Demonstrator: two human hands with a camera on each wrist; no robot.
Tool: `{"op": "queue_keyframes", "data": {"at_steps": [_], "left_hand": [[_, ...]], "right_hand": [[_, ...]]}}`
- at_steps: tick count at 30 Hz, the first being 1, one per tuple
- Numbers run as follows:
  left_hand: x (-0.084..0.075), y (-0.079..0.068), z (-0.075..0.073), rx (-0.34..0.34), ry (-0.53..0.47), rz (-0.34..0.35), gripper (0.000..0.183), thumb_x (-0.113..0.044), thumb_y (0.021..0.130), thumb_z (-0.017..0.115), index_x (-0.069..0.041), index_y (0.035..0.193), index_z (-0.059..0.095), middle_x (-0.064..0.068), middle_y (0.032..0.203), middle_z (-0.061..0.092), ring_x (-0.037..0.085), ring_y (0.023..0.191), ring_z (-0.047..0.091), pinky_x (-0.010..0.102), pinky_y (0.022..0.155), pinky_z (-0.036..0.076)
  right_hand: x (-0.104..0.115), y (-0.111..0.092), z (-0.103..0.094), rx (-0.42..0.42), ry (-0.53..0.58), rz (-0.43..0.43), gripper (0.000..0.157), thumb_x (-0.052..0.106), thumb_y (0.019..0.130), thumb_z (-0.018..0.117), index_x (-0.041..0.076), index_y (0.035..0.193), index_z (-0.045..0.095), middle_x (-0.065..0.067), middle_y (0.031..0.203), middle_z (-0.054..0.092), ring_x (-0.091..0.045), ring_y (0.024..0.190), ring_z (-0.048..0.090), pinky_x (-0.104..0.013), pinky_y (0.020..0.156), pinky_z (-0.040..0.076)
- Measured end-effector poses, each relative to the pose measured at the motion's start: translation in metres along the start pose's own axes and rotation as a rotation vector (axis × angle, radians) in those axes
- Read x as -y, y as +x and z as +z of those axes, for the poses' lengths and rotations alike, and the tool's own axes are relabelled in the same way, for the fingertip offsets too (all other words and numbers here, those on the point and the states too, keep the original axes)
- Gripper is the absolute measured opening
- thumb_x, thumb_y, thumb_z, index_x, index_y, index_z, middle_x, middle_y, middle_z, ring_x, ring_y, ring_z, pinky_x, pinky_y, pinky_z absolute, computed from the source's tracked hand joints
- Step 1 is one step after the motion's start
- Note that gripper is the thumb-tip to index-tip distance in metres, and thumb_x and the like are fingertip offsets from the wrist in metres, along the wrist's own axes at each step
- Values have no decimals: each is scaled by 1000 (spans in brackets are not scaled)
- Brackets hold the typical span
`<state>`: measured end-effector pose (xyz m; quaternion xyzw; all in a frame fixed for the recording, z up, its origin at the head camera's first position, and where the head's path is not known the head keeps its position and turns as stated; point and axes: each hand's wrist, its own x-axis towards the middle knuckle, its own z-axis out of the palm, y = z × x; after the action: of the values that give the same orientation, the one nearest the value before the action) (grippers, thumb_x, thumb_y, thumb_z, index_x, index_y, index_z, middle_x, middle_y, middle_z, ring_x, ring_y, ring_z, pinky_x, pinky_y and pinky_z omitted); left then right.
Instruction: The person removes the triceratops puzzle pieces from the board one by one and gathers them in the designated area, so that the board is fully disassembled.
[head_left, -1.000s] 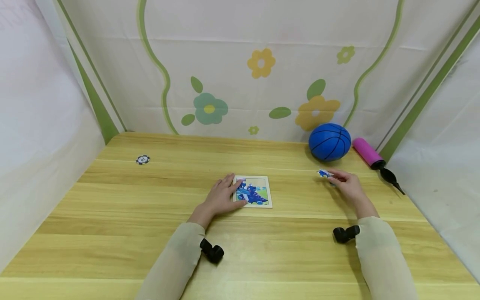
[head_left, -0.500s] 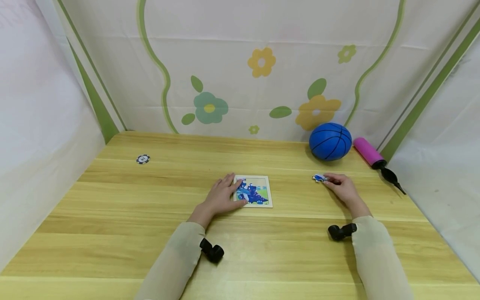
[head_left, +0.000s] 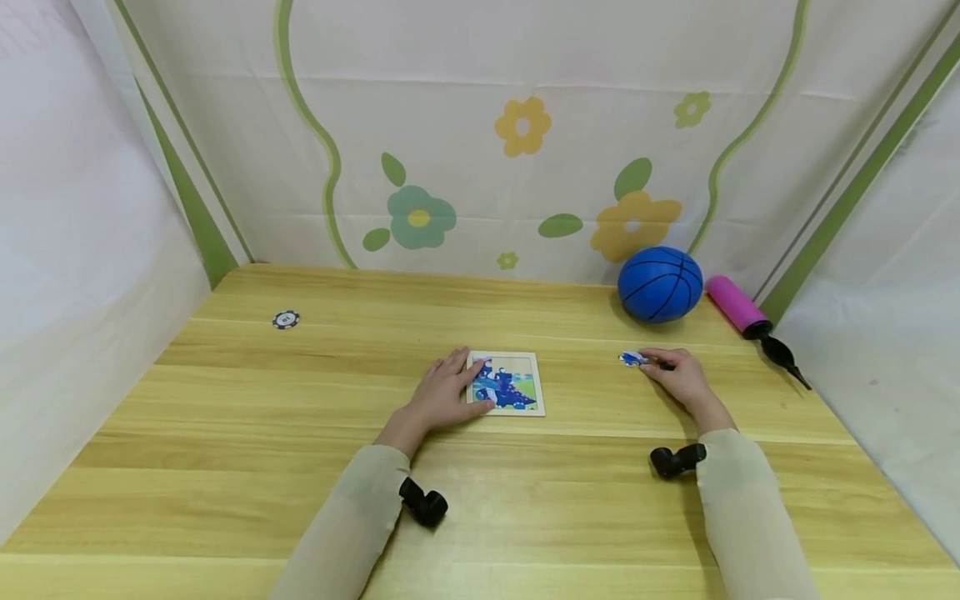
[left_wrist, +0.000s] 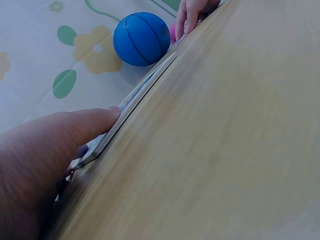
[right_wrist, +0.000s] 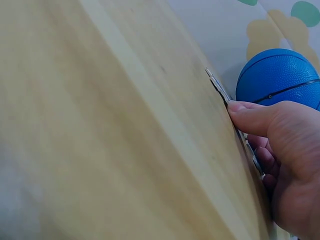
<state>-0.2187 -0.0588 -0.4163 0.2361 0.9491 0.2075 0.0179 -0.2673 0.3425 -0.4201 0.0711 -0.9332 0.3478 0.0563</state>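
Note:
My left hand rests on the left side of a framed jigsaw puzzle, which lies flat and shows a blue dinosaur picture with pale gaps at the top. In the left wrist view its thumb presses along the near edge of the frame. To the right, my right hand pinches a blue-and-white puzzle piece between thumb and fingers, close over the table. Seen from the right wrist, the piece sticks out past the thumb tip. Another thin piece shows beneath the curled fingers.
A blue basketball stands behind my right hand, against the flowered cloth backdrop. Beside it lies a pink hand pump with a black nozzle. At the far left of the wooden table is a poker chip.
My right hand has lowered and moved slightly left with the puzzle piece, which now sits closer to the table. The left hand and the framed puzzle have stayed still.

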Motion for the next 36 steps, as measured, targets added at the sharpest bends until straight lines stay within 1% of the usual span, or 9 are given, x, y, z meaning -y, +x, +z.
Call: {"op": "queue_keyframes", "data": {"at_steps": [13, 16, 18, 22, 24, 27, 31, 33, 36], "left_hand": [[0, 1, 0, 6, -2, -1, 74, -56, 78, 47, -14, 136, 27, 13, 141, 13, 22, 128, 7, 39, 101, 5], [0, 1, 0, 7, -6, 2, 74, -56, 79, 47, -14, 136, 27, 13, 141, 13, 23, 128, 7, 39, 101, 5], [0, 1, 0, 2, -10, 6, 74, -55, 78, 48, -13, 136, 28, 14, 141, 13, 24, 128, 8, 40, 101, 6], [0, 0, 0, -4, -7, 9, 74, -55, 78, 48, -13, 136, 28, 14, 141, 14, 24, 128, 8, 40, 101, 6], [1, 0, 1, -5, -4, 11, 74, -56, 78, 48, -13, 136, 28, 14, 141, 14, 24, 128, 9, 40, 101, 6], [1, 0, 2, -10, -7, 16, 74, -56, 78, 48, -13, 136, 29, 14, 141, 14, 25, 128, 9, 40, 101, 6], [1, -1, 1, -19, -14, 15, 74, -56, 78, 48, -13, 136, 29, 14, 141, 15, 25, 128, 9, 41, 101, 7], [1, -1, 2, -20, -16, 13, 74, -56, 78, 48, -13, 136, 29, 14, 141, 15, 24, 128, 9, 41, 101, 7], [1, 0, 2, -16, -15, 7, 74, -56, 78, 47, -14, 136, 29, 13, 141, 14, 24, 128, 9, 40, 101, 6]], "right_hand": [[1, 2, -5, 61, -10, 16, 40, 20, 84, 57, -1, 119, 52, -24, 109, 48, -34, 96, 39, -47, 81, 30], [3, 3, -7, 87, -20, -6, 43, 19, 83, 58, -2, 120, 50, -25, 109, 49, -34, 96, 41, -47, 81, 33], [6, 3, -10, 116, -25, -12, 45, 18, 83, 58, -2, 122, 48, -25, 103, 51, -32, 90, 44, -44, 77, 36], [19, 1, -18, 168, -16, 13, 48, 18, 85, 56, -2, 126, 41, -21, 95, 51, -28, 81, 44, -37, 68, 38], [28, -2, -22, 173, -6, 28, 48, 17, 86, 54, -1, 127, 39, -22, 98, 51, -29, 83, 45, -37, 68, 39], [40, -5, -23, 149, 28, 19, 47, 17, 87, 53, 0, 128, 40, -24, 103, 51, -32, 89, 47, -39, 72, 40], [59, -5, -15, 116, 143, -17, 46, 17, 86, 55, 1, 127, 42, -24, 104, 51, -31, 89, 48, -34, 70, 44], [69, -3, -8, 103, 209, -29, 47, 18, 85, 56, 1, 126, 43, -23, 103, 52, -30, 89, 48, -30, 68, 45], [84, 1, 5, 98, 265, -39, 48, 22, 83, 58, 3, 125, 45, -20, 103, 52, -28, 89, 48, -25, 68, 45]]}}
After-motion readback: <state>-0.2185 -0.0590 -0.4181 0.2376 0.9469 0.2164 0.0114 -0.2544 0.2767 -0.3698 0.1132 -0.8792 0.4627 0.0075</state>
